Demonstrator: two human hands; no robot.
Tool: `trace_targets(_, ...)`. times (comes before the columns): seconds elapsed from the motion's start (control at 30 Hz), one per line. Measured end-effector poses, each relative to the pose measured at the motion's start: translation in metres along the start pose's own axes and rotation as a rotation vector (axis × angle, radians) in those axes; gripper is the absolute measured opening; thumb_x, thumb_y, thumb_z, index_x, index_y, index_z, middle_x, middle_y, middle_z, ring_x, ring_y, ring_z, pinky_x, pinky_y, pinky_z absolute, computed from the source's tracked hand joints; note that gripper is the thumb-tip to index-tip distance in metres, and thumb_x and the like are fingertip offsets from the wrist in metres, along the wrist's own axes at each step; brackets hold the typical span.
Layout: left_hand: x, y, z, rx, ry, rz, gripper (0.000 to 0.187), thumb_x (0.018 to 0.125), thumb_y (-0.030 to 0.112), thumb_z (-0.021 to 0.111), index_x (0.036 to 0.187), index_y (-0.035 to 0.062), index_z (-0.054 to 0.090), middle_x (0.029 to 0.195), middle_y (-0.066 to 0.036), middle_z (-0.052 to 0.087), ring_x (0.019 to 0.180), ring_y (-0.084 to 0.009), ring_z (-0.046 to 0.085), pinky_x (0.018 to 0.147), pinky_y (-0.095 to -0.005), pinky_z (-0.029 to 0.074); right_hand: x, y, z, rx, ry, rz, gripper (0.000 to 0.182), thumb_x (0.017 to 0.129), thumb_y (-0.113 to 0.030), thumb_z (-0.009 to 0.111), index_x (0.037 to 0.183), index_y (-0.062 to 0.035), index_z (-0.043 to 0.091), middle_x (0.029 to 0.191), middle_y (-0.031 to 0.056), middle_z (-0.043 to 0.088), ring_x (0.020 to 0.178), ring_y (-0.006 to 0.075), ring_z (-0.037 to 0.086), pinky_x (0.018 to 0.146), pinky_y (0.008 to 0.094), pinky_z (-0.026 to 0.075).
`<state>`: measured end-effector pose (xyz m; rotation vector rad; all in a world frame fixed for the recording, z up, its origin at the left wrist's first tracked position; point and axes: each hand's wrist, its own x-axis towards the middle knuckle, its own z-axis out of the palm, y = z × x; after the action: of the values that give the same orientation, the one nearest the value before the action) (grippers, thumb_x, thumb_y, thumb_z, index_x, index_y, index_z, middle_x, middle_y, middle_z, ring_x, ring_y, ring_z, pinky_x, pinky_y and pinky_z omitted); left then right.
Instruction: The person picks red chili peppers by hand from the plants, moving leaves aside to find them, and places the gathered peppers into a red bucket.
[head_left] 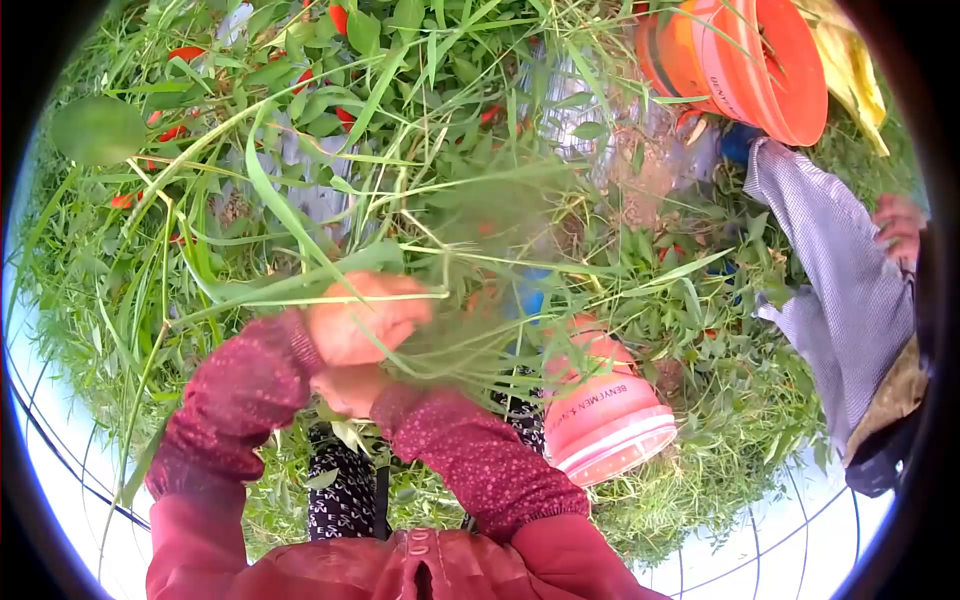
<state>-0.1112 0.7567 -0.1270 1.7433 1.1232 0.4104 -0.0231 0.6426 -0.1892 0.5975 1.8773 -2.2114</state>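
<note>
My left hand (pixel 368 318) is closed, with grass blades and stems (pixel 290 225) crossing over and beside it; what it grips is not clear. My right hand (pixel 350 388) is just below it, the two close together or touching, its fingers mostly hidden behind the left hand and grass. Around the hands grow long grass and leafy plants bearing red peppers (pixel 345 118). To the right of my hands, a pink bucket (pixel 608 405) leans among the leaves.
An orange bucket (pixel 730 65) lies tilted at the upper right beside yellow cloth (pixel 848 70). At the right edge is another person with a grey patterned cloth (pixel 835 260) and a visible hand (pixel 898 228). Grey plastic sheeting (pixel 315 185) shows between plants.
</note>
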Motion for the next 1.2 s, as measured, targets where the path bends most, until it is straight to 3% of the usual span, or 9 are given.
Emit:
trace_targets(0.1,0.047,-0.055,0.028,0.512,-0.506,-0.081,0.04,0.07,0.014,0.057,0.11,0.0158,0.057,0.115,-0.01,0.054,0.114,-0.0292,0.046,0.097,-0.0443,0.033,-0.015,-0.006,0.001,-0.208,-0.182,0.063,0.017,0.079,-0.014,0.054,0.093,-0.0116,0.063,0.068,0.0064,0.056,0.067,0.0246,0.057,0.064,0.0396,0.046)
trace_targets(0.17,0.024,-0.116,0.04,0.683,-0.701,-0.2,0.045,0.074,0.021,0.056,0.119,0.0197,0.054,0.118,-0.01,0.054,0.115,-0.0279,0.046,0.095,-0.0469,0.033,-0.029,-0.002,-0.005,-0.183,-0.218,0.045,0.018,0.081,-0.016,0.054,0.096,-0.0119,0.063,0.069,0.0065,0.055,0.067,0.0245,0.056,0.065,0.0402,0.045)
trace_targets(0.27,-0.031,-0.159,0.006,0.773,-0.531,-0.909,0.037,0.08,0.038,0.056,0.101,0.009,0.064,0.107,-0.014,0.059,0.105,-0.0273,0.055,0.09,-0.0436,0.041,-0.054,0.006,-0.029,-0.229,-0.038,-0.073,0.024,0.085,-0.019,0.053,0.106,-0.0116,0.059,0.079,0.0057,0.053,0.084,0.0204,0.053,0.075,0.0354,0.042)
trace_targets(0.33,-0.144,-0.254,0.008,0.768,-0.701,-0.977,0.031,0.08,0.035,0.055,0.099,0.0131,0.065,0.095,-0.017,0.062,0.093,-0.0308,0.058,0.084,-0.0426,0.044,-0.067,0.007,-0.052,-0.104,0.156,-0.084,0.027,0.085,-0.017,0.054,0.111,-0.0104,0.057,0.085,0.005,0.055,0.091,0.0202,0.053,0.083,0.0348,0.043)
trace_targets(0.5,-0.228,-0.178,0.039,0.559,-0.433,-1.091,0.038,0.081,0.031,0.053,0.116,0.0166,0.055,0.108,-0.019,0.057,0.094,-0.0313,0.057,0.083,-0.0404,0.045,-0.077,0.043,-0.185,0.569,0.692,0.127,0.026,0.085,-0.006,0.052,0.111,-0.006,0.055,0.088,0.0072,0.064,0.083,0.0164,0.061,0.076,0.0284,0.049)
trace_targets(0.67,-0.244,-0.16,0.073,0.675,-0.254,-1.182,0.048,0.085,0.018,0.051,0.131,0.0084,0.038,0.14,-0.015,0.028,0.115,-0.0339,0.044,0.095,-0.0413,0.038,-0.048,0.141,-0.317,-0.103,1.271,0.177,0.016,0.078,-0.009,0.06,0.093,-0.0039,0.06,0.085,0.0108,0.065,0.077,0.0204,0.063,0.072,0.03,0.049)
trace_targets(0.97,-0.356,-0.135,0.094,0.55,-0.037,-1.135,0.05,0.087,0.023,0.045,0.133,0.0077,0.035,0.139,-0.016,0.031,0.125,-0.0319,0.033,0.104,-0.0423,0.026,0.019,0.152,-0.335,-0.57,0.682,0.494,0.081,0.069,-0.034,0.066,0.136,-0.0067,0.029,0.132,0.0175,0.041,0.123,0.0305,0.038,0.102,0.0356,0.032)
trace_targets(1.03,-0.368,-0.112,0.105,0.883,-0.177,-0.925,0.043,0.087,0.023,0.045,0.127,0.0066,0.044,0.13,-0.019,0.041,0.115,-0.0364,0.044,0.097,-0.0449,0.033,0.021,0.145,-0.331,-0.689,0.659,0.542,0.088,0.066,-0.038,0.066,0.138,-0.0065,0.026,0.128,0.0172,0.046,0.119,0.0308,0.042,0.099,0.0362,0.035)
trace_targets(1.2,-0.317,-0.136,0.12,0.586,-0.275,-1.253,0.043,0.086,0.022,0.045,0.127,0.0076,0.044,0.129,-0.018,0.043,0.115,-0.0334,0.045,0.096,-0.0458,0.034,0.018,0.128,-0.322,-0.818,0.345,0.657,0.081,0.064,-0.047,0.06,0.131,-0.0083,0.037,0.112,0.0159,0.058,0.107,0.032,0.05,0.092,0.0383,0.04)
